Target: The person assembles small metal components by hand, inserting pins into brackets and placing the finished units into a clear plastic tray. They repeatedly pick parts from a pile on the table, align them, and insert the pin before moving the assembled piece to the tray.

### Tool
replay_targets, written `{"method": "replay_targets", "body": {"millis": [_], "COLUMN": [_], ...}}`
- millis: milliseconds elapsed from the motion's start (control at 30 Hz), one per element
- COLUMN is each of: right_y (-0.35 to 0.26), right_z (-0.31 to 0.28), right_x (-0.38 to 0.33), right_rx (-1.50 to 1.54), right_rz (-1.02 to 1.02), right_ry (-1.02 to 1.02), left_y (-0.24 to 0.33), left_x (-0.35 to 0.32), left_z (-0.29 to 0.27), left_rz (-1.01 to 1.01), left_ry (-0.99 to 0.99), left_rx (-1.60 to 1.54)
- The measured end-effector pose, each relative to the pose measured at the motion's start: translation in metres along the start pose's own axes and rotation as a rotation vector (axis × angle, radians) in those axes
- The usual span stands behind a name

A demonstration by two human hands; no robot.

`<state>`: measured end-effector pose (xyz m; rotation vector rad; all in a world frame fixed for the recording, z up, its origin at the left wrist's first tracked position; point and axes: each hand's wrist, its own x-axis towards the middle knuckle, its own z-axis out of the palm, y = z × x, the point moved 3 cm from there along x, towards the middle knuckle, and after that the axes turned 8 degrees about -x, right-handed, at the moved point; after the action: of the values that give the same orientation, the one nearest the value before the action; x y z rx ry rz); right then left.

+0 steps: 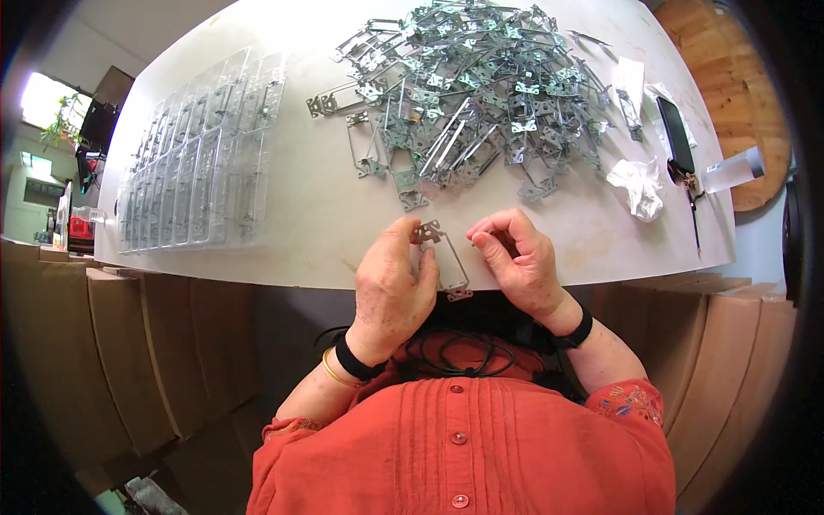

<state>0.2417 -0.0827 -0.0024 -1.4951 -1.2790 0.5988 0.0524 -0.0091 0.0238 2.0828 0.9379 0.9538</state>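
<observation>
Close to the table's near edge, my left hand (390, 279) grips a thin metal bracket frame (427, 231) between thumb and fingers. The frame is a narrow rectangle of rods with cut-out plates at both ends; its lower end reaches past the table edge toward me. My right hand (525, 268) is just right of the frame, apart from it, thumb and forefinger pinched together. Whatever sits in that pinch is too small to make out. Beyond both hands lies a large tangled pile of similar metal bracket frames (481, 103).
Clear plastic compartment trays (193, 176) with small parts lie on the left of the white table (309, 215). To the right are a crumpled white tissue (637, 187), a black phone (675, 137) and a clear plastic cup (731, 170). Cardboard boxes (172, 343) stand below the table.
</observation>
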Motion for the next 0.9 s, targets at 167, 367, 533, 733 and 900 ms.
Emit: {"method": "replay_targets", "body": {"millis": [167, 367, 533, 733, 900], "right_y": [-0.006, -0.003, -0.004, 0.001, 0.000], "right_z": [-0.003, -0.005, -0.010, -0.008, -0.010], "right_x": [0.000, -0.001, 0.000, -0.002, -0.002], "right_rx": [0.048, 0.120, 0.222, 0.359, 0.299], "right_rz": [0.046, 0.072, 0.117, 0.133, 0.076], "right_ry": [0.009, 0.018, 0.001, -0.019, -0.036], "left_y": [0.000, 0.006, 0.020, 0.034, 0.035], "left_x": [0.007, 0.016, 0.022, 0.017, 0.016], "left_z": [0.008, 0.020, 0.023, 0.022, 0.020], "left_rz": [0.060, 0.118, 0.186, 0.134, 0.100], "left_ry": [-0.010, -0.054, -0.087, -0.171, -0.202], "left_rx": [-0.015, 0.027, 0.080, 0.141, 0.208]}}
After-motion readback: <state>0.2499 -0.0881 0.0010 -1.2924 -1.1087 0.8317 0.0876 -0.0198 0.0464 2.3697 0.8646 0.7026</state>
